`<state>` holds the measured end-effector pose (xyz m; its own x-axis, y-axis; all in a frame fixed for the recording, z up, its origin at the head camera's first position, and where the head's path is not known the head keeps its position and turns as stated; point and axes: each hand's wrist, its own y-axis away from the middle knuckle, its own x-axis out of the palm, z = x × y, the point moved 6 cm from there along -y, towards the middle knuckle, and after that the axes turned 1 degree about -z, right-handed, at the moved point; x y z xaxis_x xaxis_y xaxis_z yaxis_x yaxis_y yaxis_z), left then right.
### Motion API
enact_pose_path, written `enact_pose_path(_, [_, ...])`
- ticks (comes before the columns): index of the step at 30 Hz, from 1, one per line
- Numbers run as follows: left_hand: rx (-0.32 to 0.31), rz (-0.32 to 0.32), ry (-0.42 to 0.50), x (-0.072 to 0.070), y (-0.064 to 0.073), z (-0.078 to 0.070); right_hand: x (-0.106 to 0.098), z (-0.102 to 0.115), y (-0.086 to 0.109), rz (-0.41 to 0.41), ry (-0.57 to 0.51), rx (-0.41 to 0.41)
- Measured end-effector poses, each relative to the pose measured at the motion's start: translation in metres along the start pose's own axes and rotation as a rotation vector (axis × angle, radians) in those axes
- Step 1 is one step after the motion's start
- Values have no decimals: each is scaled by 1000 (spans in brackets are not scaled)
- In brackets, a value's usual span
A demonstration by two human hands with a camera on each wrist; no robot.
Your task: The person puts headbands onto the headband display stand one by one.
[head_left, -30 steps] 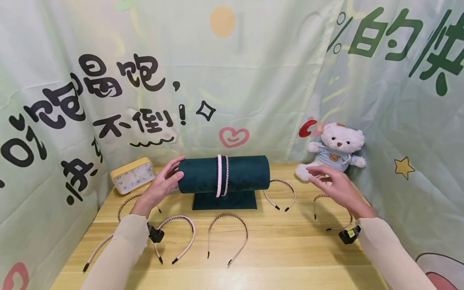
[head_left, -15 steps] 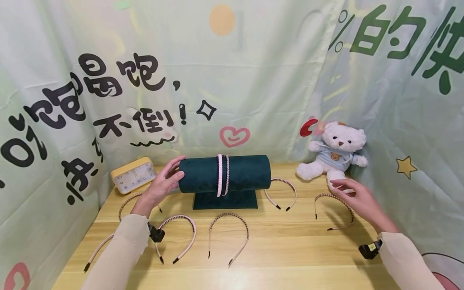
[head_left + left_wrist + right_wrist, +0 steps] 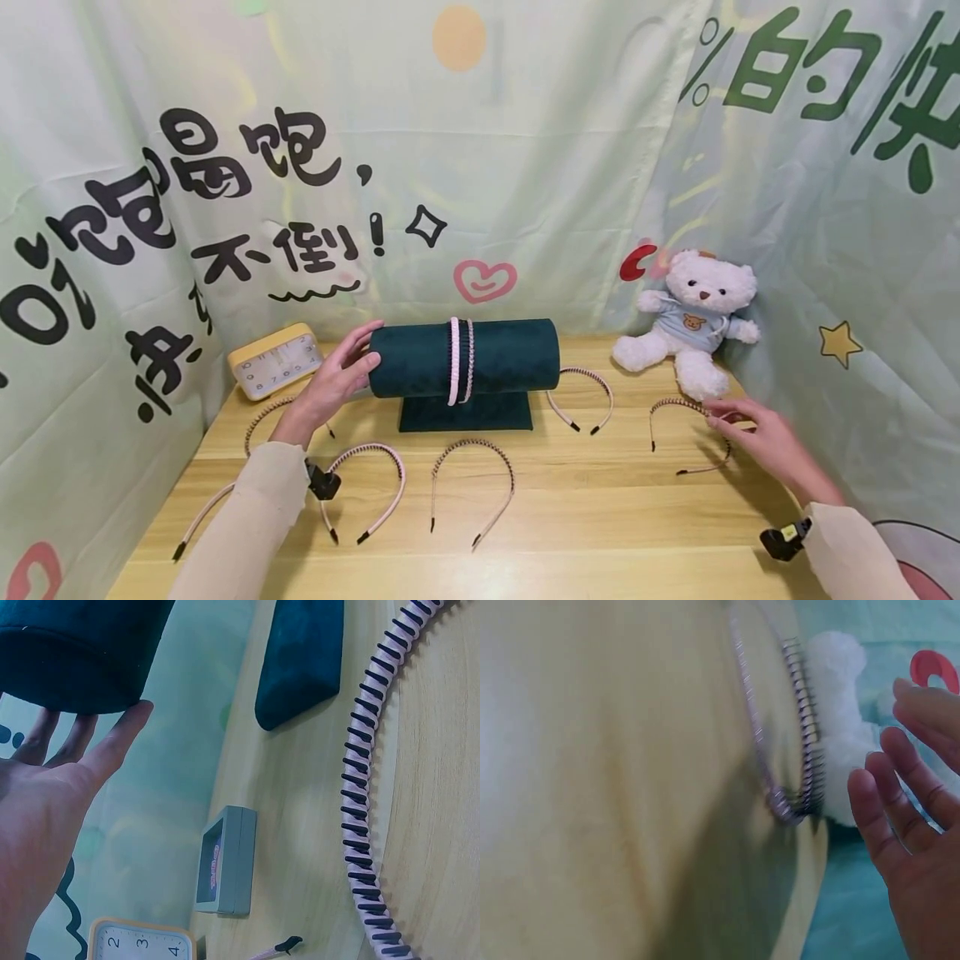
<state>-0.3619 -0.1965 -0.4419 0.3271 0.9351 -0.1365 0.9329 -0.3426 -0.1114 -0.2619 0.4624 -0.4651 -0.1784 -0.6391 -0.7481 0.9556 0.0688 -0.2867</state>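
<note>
My left hand (image 3: 335,383) touches the left end of a dark green velvet headband display stand (image 3: 510,354), its fingers nearly straight against the roll (image 3: 82,667). Two headbands, a pale pink one (image 3: 453,367) and a thin beaded one (image 3: 469,367), sit around the middle of the roll. Over at the right, my right hand (image 3: 765,437) reaches above a thin spiral-wrapped headband (image 3: 655,422) lying on the table, fingertips overlapping its curve in the head view. In the right wrist view the fingers are spread and hold nothing, with the headband (image 3: 806,712) beyond them.
Several more headbands lie on the wooden table (image 3: 600,533), including one at front centre (image 3: 472,443), a pink one (image 3: 397,467) and one behind the stand (image 3: 609,400). A yellow clock (image 3: 273,362), small grey box (image 3: 238,859) and white teddy bear (image 3: 701,325) stand near the back.
My right hand has moved right, down and toward me, from in front of the teddy bear to the headband at the right. My left hand has stayed at the roll's end.
</note>
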Motion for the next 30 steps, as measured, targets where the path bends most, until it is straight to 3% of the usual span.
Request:
enact_pose_path(16, [1, 0, 1, 0, 0, 0, 8, -27, 12, 54, 85, 56])
enact_pose_path(23, [-2, -2, 10, -1, 0, -1, 7, -32, 12, 6, 76, 40])
enact_pose_path(30, [-6, -3, 8, -1, 0, 0, 13, -37, 10, 70, 82, 65])
